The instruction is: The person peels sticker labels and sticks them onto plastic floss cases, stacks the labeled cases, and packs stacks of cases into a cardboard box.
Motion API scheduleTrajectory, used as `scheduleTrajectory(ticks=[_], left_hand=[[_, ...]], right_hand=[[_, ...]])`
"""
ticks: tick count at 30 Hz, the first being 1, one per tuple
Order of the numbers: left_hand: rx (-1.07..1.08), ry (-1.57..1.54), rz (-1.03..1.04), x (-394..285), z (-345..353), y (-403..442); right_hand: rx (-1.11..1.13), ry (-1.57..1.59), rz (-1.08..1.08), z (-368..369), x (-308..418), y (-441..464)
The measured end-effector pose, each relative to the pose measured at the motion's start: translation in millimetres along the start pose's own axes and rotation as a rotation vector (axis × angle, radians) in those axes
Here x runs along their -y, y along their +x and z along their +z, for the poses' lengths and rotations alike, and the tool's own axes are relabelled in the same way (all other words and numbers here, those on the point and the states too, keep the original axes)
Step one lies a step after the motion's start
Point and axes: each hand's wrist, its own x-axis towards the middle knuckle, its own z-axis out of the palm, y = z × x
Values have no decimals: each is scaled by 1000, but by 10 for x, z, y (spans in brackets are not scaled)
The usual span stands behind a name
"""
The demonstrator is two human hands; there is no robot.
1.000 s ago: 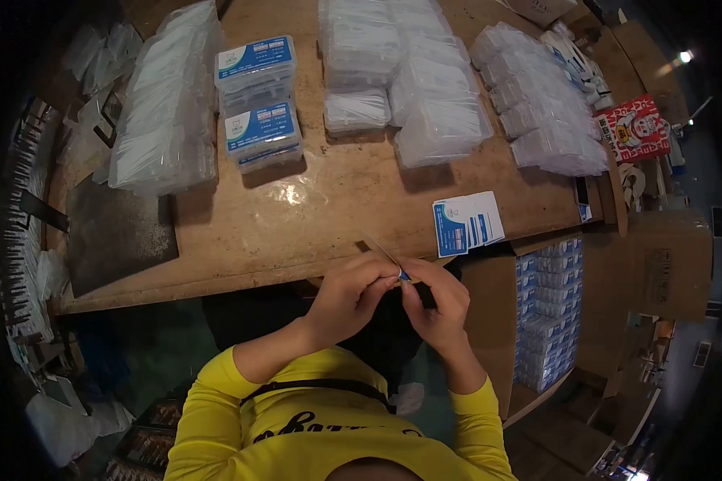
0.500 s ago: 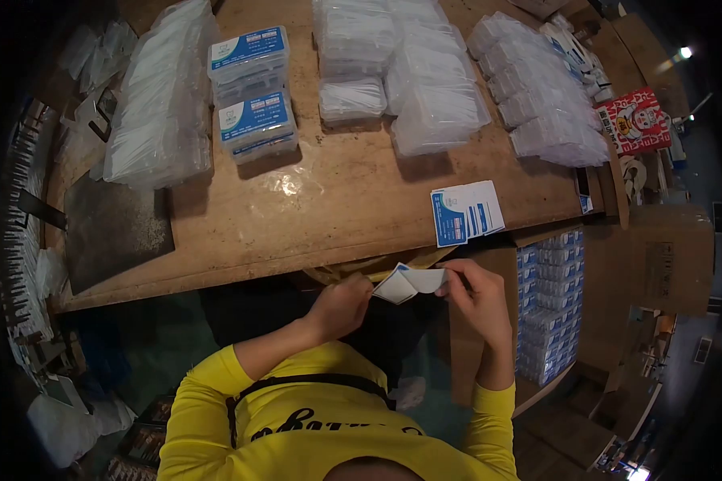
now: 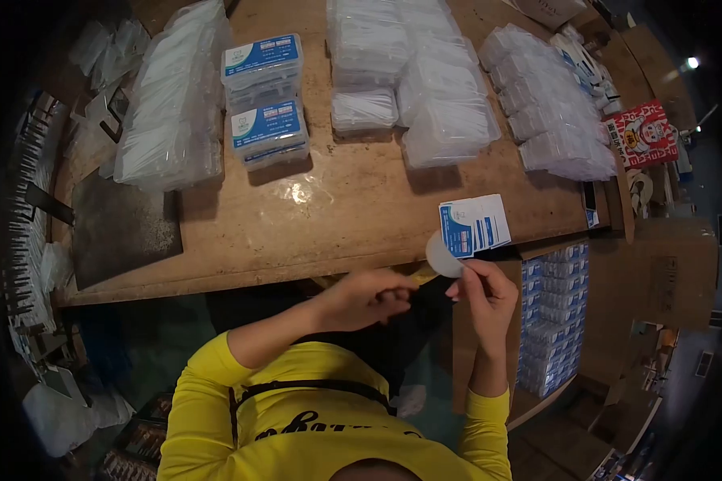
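Observation:
Pinched between the thumb and fingers of my right hand (image 3: 486,295) is a thin white piece of paper (image 3: 442,258) with a rounded edge, bent upward. It overlaps the near edge of a stack of blue-and-white printed cards (image 3: 481,222) at the table's front. My left hand (image 3: 367,299) hovers to the left, just off the table edge, slightly blurred. Its fingers are loosely curled and apart, with nothing visible in them.
Two stacks of clear boxes with blue labels (image 3: 269,128) stand on the wooden table (image 3: 353,200). Rows of clear boxes holding white sticks (image 3: 172,104) flank them. A dark plate (image 3: 128,224) lies at left. A carton of packed boxes (image 3: 552,321) stands at right.
My left hand has let go of the folded card piece held between both hands and shifted slightly right. My right hand keeps a white piece, now turned upward toward the card stack.

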Motion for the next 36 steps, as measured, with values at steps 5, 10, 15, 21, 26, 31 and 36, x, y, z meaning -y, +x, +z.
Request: scheduleTrajectory(ticks=[5, 10, 15, 21, 26, 31, 36], left_hand=[[-1052, 881, 472, -470, -780, 557], [-1229, 804, 293, -230, -1195, 967], [-1226, 780, 344, -239, -979, 743], [-924, 590, 430, -291, -363, 44], [-589, -123, 555, -74, -34, -134], [-500, -272, 643, -73, 15, -162], [-490, -316, 655, -72, 31, -173]], right_hand=[[-42, 179, 2, 135, 49, 45], [-44, 209, -77, 170, 63, 25], [-61, 105, -134, 195, 106, 57], [59, -300, -529, 300, 230, 174], [180, -404, -637, 450, 318, 139], [164, -469, -698, 452, 316, 87], [155, -526, -714, 432, 342, 55]])
